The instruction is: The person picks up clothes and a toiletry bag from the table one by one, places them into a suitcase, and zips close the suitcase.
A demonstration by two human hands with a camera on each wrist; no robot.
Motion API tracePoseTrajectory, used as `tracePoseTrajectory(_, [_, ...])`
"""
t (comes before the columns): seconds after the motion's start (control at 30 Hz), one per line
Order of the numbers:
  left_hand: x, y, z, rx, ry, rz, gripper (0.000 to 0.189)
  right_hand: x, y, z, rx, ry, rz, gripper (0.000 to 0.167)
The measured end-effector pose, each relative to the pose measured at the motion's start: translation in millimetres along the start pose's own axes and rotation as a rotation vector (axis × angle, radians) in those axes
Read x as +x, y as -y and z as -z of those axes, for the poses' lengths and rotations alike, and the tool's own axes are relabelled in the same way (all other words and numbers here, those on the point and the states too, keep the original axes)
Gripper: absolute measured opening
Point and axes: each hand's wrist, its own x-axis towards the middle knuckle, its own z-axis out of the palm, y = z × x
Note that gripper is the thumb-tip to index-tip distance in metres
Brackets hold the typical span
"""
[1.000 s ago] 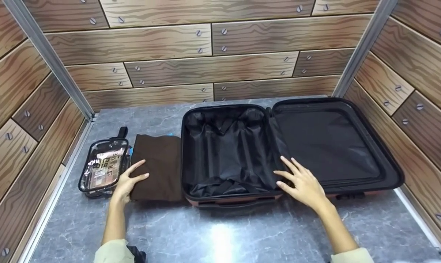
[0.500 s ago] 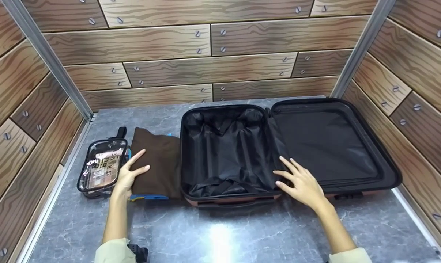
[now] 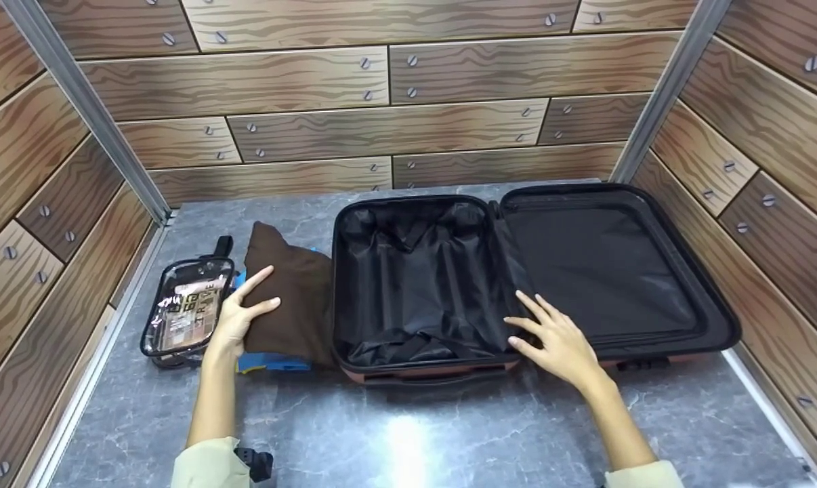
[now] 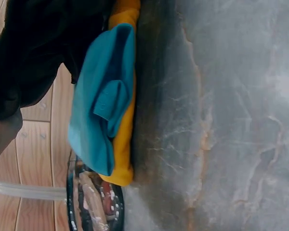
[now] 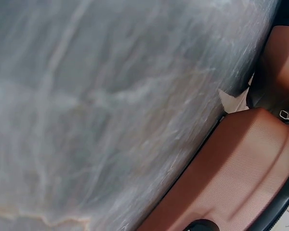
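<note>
since a second ago the far corner of the brown cloth point(image 3: 290, 298) has risen into a point and its near edge has drawn back, baring blue and yellow beneath; the left hand point(image 3: 234, 322) has shifted slightly farther off with it, while the right hand point(image 3: 563, 346) is in much the same place

nearest are two pale sleeves, the left one point(image 3: 208, 464) with a black device point(image 3: 256, 464) beside it, over the grey marbled table point(image 3: 327, 434)

next come the near ends of the folded blue cloth point(image 4: 98, 106) and the yellow cloth point(image 4: 123, 149) under it, lying below the raised brown cloth

the left hand grips the brown cloth at its left side, the thumb and one finger laid apart on top, the other fingers hidden; the cloth spreads away to the right of the hand, up to the left rim of the open suitcase point(image 3: 408, 271)

just left of this hand lies a clear pouch point(image 3: 188, 305) with black edging

the right hand is spread over the near end of the suitcase's middle join, palm down, well apart from the brown cloth; i cannot tell whether its fingertips touch

the suitcase's shell point(image 5: 221, 178) is copper-coloured, its inside black

farthest stand walls point(image 3: 293, 74) printed with wooden planks
</note>
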Motion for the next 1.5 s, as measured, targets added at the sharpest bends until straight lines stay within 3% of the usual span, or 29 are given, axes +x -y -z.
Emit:
tracePoseTrajectory(0.57, [-1.6, -33.2, -8.8, 0.049, 0.021, -0.125, 0.056, 1.7, 2.4, 2.1, 0.008, -0.002, -0.005, 0.038])
tracePoseTrajectory(1.07, [-4.4, -57.3, -21.1, 0.000, 0.054, -0.192, 0.055, 2.9, 1.3, 2.3, -0.008, -0.012, 0.015, 0.037])
tracePoseTrajectory(1.5, [-1.5, -60.0, -45.7, -0.020, 0.069, -0.219, 0.054, 0.4, 1.7, 0.8, -0.005, -0.010, -0.006, 0.036])
